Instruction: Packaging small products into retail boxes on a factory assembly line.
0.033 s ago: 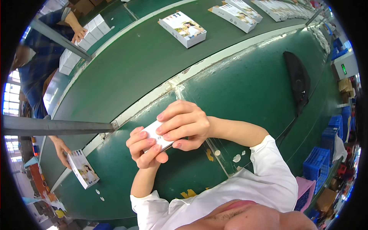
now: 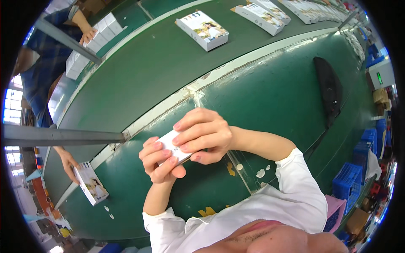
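Observation:
A small flat white box [image 2: 168, 141] with dark print on its top is held between my two hands over the green table. Fingers of my left hand [image 2: 159, 163] wrap round its near left side, with the thumb at the lower edge. My right hand [image 2: 205, 135] grips the same box from the right, its fingers bent across the top. Most of the box is covered by the fingers, and its underside is hidden.
Printed picture boxes [image 2: 203, 31] lie on the green conveyor belt [image 2: 139, 71] beyond the table. A co-worker's hand [image 2: 68, 165] touches another picture box [image 2: 92, 185] at left; their other hand rests on white boxes [image 2: 105, 31]. A metal post [image 2: 67, 138] and black pouch [image 2: 327, 86] flank me.

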Motion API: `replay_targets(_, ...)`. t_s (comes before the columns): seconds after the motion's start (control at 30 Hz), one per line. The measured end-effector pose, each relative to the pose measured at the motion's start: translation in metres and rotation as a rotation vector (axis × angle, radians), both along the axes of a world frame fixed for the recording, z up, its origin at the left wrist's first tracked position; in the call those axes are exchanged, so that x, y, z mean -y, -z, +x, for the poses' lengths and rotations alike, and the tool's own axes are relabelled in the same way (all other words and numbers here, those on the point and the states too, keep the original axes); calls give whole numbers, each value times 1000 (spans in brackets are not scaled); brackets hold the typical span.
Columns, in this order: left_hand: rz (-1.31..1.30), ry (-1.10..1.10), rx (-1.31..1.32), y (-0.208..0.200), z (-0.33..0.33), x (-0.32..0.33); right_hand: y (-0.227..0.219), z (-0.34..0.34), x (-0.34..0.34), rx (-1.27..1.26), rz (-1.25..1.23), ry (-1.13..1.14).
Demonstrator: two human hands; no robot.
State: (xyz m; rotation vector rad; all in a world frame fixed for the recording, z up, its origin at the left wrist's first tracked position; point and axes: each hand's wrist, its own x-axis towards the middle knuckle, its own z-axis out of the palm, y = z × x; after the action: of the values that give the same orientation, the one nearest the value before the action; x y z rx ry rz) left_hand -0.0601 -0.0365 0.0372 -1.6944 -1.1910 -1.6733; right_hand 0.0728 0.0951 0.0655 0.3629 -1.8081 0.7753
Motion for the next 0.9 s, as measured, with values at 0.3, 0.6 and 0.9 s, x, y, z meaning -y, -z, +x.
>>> replay_targets(0.3, 48, -45, -42, -2, -11, -17, -5, -9, -8, 40, 57, 43)
replay_targets(0.6, 17, 8, 30, 0, -13, -21, 2, -8, -12, 36, 171, 96)
replay_targets(0.9, -43, 83, 179, 29, -15, -27, -38, 2, -8, 314, 215, 181)
